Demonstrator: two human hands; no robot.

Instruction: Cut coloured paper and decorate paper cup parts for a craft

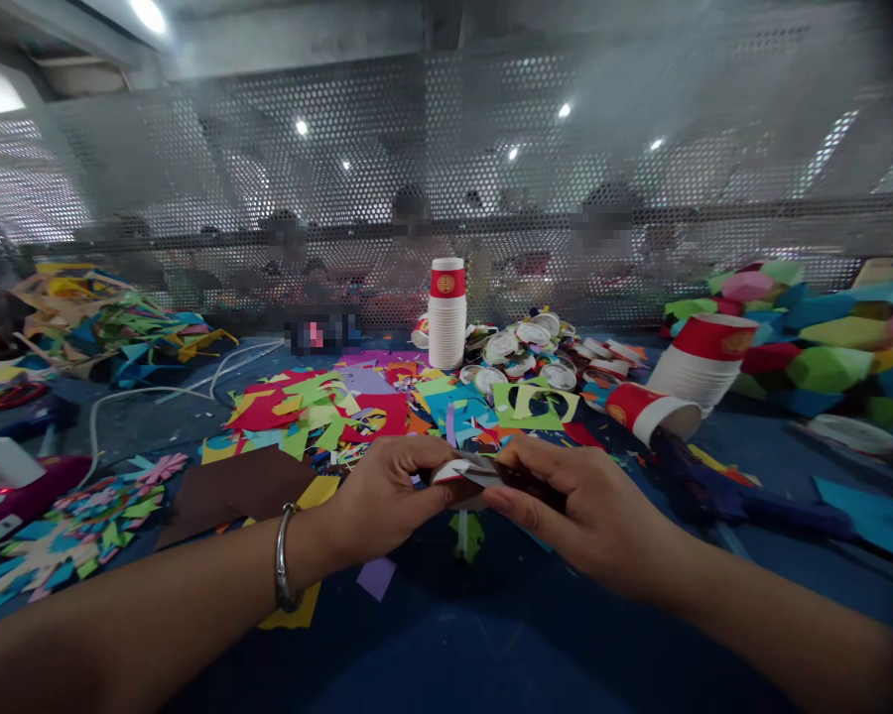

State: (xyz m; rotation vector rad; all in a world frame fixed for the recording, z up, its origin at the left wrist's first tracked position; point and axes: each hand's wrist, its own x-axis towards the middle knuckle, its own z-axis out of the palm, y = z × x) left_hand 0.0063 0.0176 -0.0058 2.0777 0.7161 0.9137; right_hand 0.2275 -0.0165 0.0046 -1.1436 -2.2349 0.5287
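Note:
Both my hands meet over the middle of the table around a small dark brown and white paper piece [467, 474]. My left hand [394, 491], with a silver bangle [283, 555] at the wrist, pinches its left side between thumb and fingers. From the right, my right hand [580, 496] is closed on the other side, its thumb pressing the near edge. Part of the piece is hidden by my fingers, and its exact shape cannot be made out. Below it, a green paper scrap [470, 540] lies near a pale stick-like strip.
Coloured paper scraps [327, 407] cover the middle. Behind stand stacked paper cups [446, 317] beside a pile of cup bottoms [536, 342]. At right are tilted cups [703, 362], a blue glue gun [744, 506] and coloured paper shapes [826, 367]. Brown paper [230, 486] lies left.

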